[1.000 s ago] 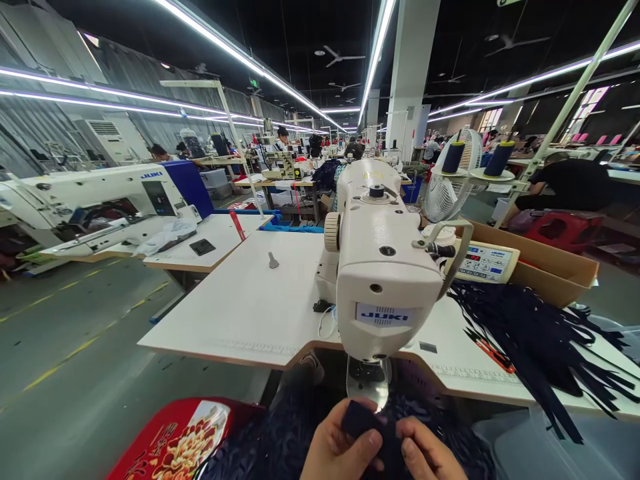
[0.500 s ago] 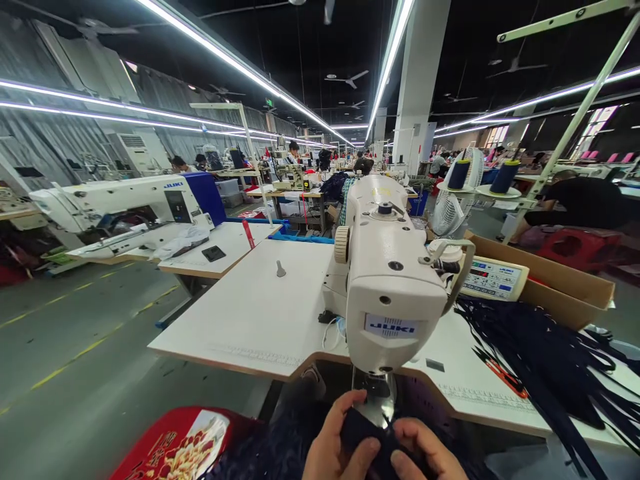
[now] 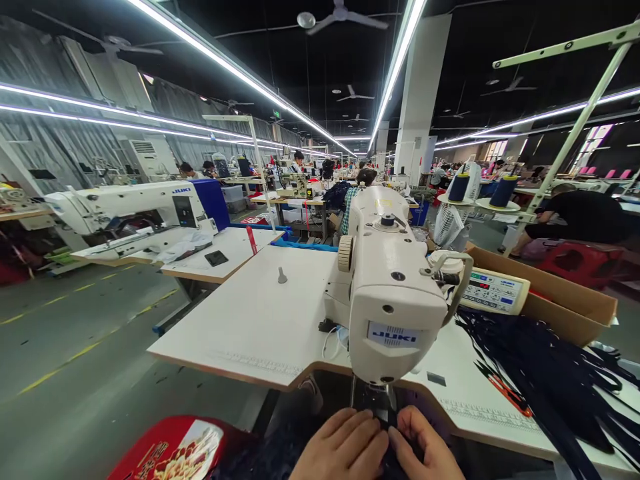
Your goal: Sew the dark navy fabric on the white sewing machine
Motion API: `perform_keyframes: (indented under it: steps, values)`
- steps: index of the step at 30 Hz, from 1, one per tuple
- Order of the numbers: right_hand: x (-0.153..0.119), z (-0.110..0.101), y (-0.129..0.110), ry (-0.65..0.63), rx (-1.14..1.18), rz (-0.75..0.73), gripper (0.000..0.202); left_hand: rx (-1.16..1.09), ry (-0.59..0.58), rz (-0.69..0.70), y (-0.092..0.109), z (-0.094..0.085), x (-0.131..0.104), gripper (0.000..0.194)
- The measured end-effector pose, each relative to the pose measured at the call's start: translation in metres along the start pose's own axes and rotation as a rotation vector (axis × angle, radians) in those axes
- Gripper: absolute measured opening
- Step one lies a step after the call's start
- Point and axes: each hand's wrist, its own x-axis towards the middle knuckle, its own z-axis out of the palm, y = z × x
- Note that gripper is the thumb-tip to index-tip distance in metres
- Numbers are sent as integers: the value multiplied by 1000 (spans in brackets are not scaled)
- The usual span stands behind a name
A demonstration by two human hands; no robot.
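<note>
Both hands meet at the lower edge, the left hand (image 3: 340, 447) and right hand (image 3: 425, 450) pinching dark cloth (image 3: 387, 460) between their fingertips, each grip closed on it; just above stands the sewing machine (image 3: 393, 300), its head close over the knuckles; the white worktop (image 3: 260, 320) spreads left, bare; dark strips (image 3: 540, 367) crowd the right; grey floor (image 3: 75, 360) lies open leftward.
</note>
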Motion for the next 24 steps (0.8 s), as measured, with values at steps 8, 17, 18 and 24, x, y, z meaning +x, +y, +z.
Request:
perform_keyframes:
  steps: [8, 17, 18, 24]
  values:
    - [9, -30, 6, -82, 157, 20, 36, 81, -20, -37, -1, 20, -22, 19]
    - [8, -27, 6, -46, -34, -73, 25, 141, -155, -74, 1, 7, -19, 32]
    - [9, -29, 5, -52, -127, -135, 22, 127, -136, -112, 3, 9, -21, 29]
    - [13, -47, -11, -9, -667, -733, 14, 124, -51, -164, 10, 15, -21, 19]
